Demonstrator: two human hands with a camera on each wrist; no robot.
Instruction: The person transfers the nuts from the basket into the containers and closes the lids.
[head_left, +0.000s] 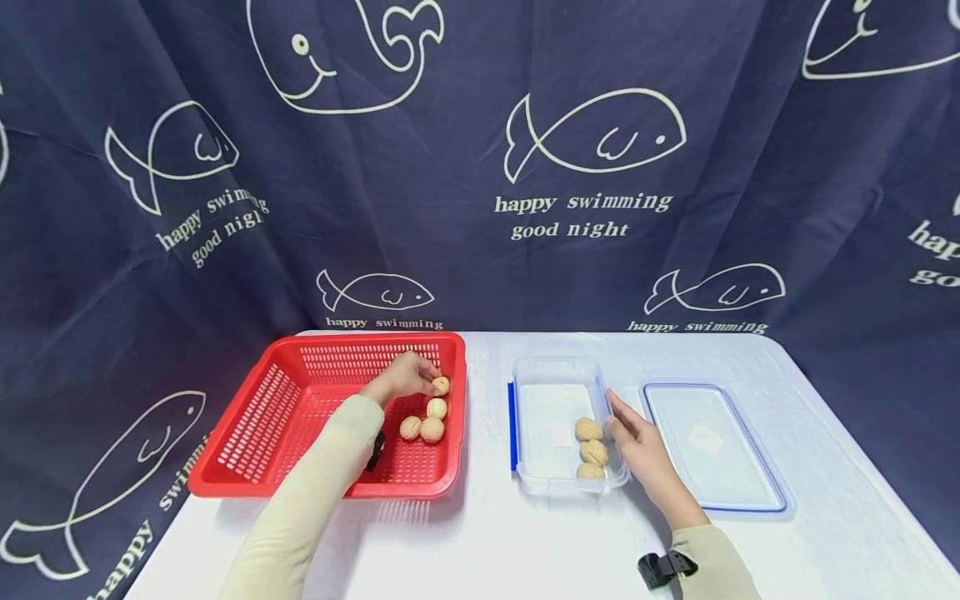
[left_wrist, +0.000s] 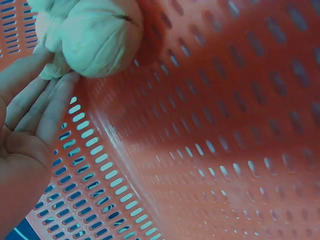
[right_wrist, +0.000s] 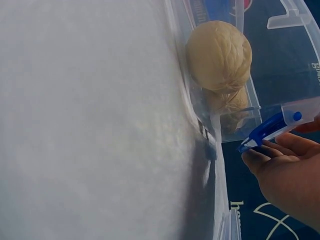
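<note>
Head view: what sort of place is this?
Probably a staged tabletop workspace: a dark blue fish-print curtain hangs behind and beside a white table, on which a red basket and a clear container stand apart.

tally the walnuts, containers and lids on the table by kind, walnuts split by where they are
Red basket: 1
Clear box: 1
Blue-edged lid: 1
Walnuts in the basket: 4 visible, counting the one at the left hand's fingertips
Walnuts in the box: 3 visible
Total: 10
</note>
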